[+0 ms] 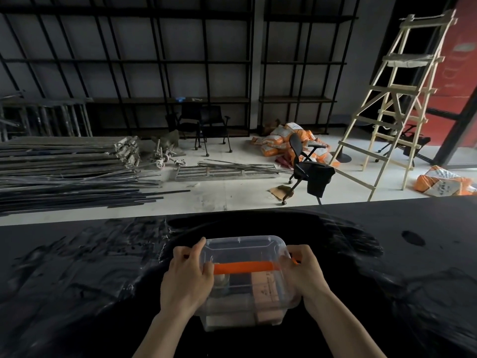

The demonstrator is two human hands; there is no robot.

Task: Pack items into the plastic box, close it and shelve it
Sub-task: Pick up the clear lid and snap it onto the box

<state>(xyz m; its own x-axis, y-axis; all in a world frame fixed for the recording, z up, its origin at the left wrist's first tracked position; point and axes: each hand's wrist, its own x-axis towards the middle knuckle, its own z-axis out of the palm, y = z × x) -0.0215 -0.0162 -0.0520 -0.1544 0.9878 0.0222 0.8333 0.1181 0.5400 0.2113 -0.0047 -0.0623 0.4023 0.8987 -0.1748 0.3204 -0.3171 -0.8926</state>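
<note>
Both hands on the clear plastic box [245, 282], which sits on the black-wrapped tabletop [77, 275] straight in front. Left hand [189, 275] clenched on the left end of the lid [245, 248], thumb up along the far left corner, fingers curled over the edge by the left end of the orange handle [244, 267]. Right hand [300, 270] likewise closed on the right end, covering an orange latch of which only a sliver shows past the fingers. Between the two grips, the handle lying flat across the lid. Inside, below the grips, a cardboard carton [267, 288] and some paler items, too hazy through the plastic to name. Packing apparently done, lid on; seemingly at the latching step, though whether either latch has snapped home cannot be told. Still left: the carry to the dark metal shelving [180, 73], well beyond the grips across the cluttered floor, and setting the box there.
</note>
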